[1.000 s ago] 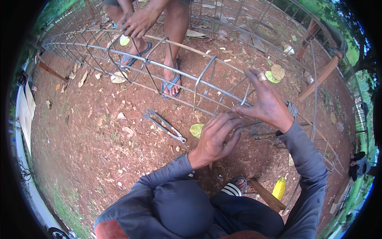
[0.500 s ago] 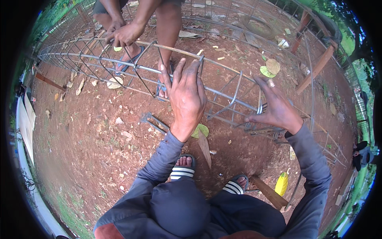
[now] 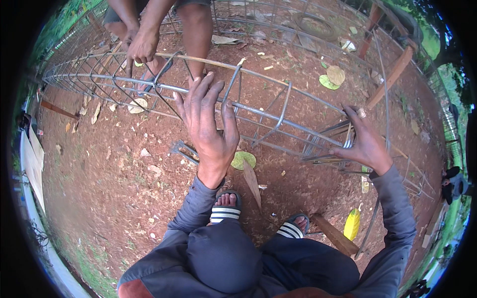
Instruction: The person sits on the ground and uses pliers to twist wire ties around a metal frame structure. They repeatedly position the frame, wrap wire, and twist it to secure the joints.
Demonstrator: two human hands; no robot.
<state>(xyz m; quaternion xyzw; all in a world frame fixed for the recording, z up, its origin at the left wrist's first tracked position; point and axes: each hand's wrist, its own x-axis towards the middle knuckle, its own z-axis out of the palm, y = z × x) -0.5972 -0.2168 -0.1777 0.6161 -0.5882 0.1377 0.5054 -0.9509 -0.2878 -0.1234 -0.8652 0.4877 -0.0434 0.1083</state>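
Note:
A long cage of steel rods and square wire stirrups (image 3: pixel 263 115) runs across in front of me from far left to right. My left hand (image 3: pixel 208 129) lies over its near upper rod, fingers stretched out and a little apart, just left of one upright stirrup. At the right end, my right hand (image 3: pixel 366 141) spans a bunch of stirrups (image 3: pixel 320 145) with thumb and fingers on opposite sides. A co-worker's hands (image 3: pixel 141 47) are at the cage's far side, one finger pointing down. What those fingers touch is unclear.
Pincers (image 3: pixel 185 150) lie on the soil, partly behind my left wrist. A wooden piece (image 3: pixel 334 234) rests by my right foot. Wooden posts (image 3: pixel 392 77) and a wire mesh (image 3: pixel 258 22) stand beyond. Leaves (image 3: pixel 243 160) are scattered around.
My left hand has shifted left along the rod, away from the stirrup it was beside. My right hand has moved right with the end of the stirrup bunch. The co-worker's hands have separated somewhat.

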